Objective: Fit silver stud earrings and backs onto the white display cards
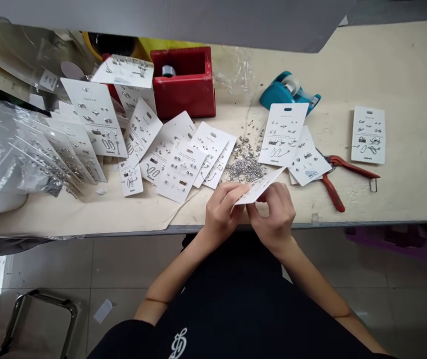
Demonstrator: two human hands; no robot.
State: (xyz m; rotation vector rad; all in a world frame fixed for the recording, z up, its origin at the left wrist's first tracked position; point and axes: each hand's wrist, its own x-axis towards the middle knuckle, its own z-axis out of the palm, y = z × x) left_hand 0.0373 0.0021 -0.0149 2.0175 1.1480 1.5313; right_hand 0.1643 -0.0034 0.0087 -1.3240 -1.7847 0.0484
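Earring card [260, 187] is up off the counter [403, 65], tilted in front of you near the front edge. Your left hand [222, 212] and right hand [273, 217] are both on it, fingers [231, 192] closed in a pinch. Just past them sits a loose pile of silver earring pieces [245, 162], with more printed cards [179, 172] fanned out to the left. Red-handled pliers [333, 179] lie off to your right, and a teal tape dispenser [290, 89] sits near the back.
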